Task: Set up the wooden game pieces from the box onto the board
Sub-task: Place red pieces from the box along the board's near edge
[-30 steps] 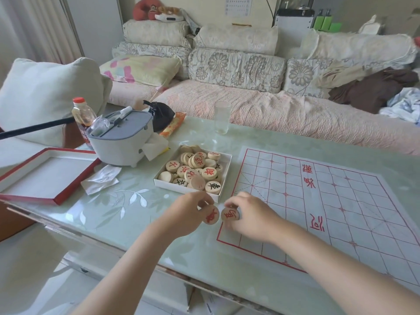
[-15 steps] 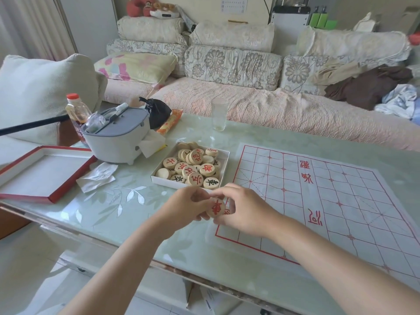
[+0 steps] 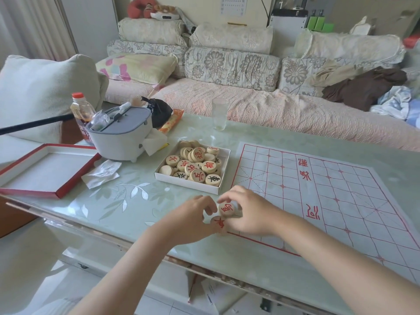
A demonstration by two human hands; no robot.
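Observation:
A white paper board with red grid lines lies on the glass table at the right. Left of it stands a shallow white box with several round wooden pieces marked in red or black. My left hand pinches a red-marked piece at the board's near left corner. My right hand holds another red-marked piece just above it. The two pieces sit close together, and the hands touch.
A red-edged box lid lies at the table's left end. A grey-lidded white container, a bottle, crumpled tissue and a drinking glass stand behind. A sofa runs along the far side.
The hands have drawn together and down to the board's near left corner. The two pieces, side by side a second ago, now sit one above the other.

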